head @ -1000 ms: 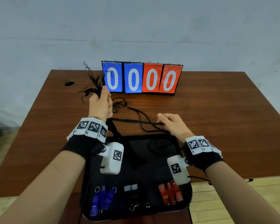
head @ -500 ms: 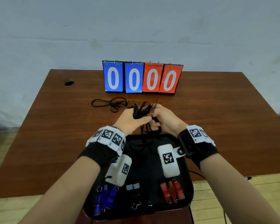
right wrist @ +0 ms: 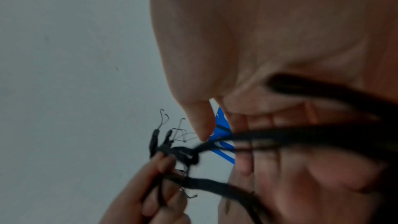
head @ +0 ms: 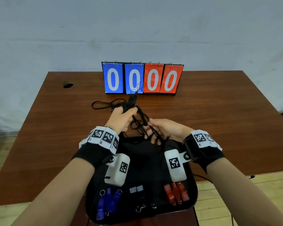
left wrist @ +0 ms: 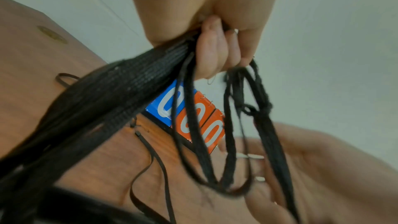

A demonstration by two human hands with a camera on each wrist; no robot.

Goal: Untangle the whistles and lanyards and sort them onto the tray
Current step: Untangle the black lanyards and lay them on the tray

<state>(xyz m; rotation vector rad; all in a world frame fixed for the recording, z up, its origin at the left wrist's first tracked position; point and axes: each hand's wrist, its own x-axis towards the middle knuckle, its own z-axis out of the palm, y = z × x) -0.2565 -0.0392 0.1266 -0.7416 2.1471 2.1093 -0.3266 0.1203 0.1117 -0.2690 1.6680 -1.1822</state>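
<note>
A bundle of black lanyards [head: 140, 119] hangs between my hands above the far end of the black tray [head: 145, 168]. My left hand [head: 129, 111] grips the bundle near its clip ends [right wrist: 157, 140], which stick up past the fist. My right hand [head: 155, 136] holds the lower loops, which are threaded around its curled fingers. In the left wrist view the straps [left wrist: 133, 94] fan out from under my fingers [left wrist: 215, 54]. At the tray's near end lie blue whistles [head: 108, 201], black whistles [head: 138, 191] and red whistles [head: 176, 193], each colour grouped apart.
One more black lanyard [head: 103, 105] lies loose on the brown table [head: 219, 119] beyond my left hand. A flip scoreboard [head: 142, 79] reading 0000 stands at the back. A cable hole [head: 68, 85] sits at the far left. The tray overhangs the table's front edge.
Half a second ago both hands were bunched together on the bundle. Now the left hand is further away and the right hand nearer, so the loops are drawn out between them.
</note>
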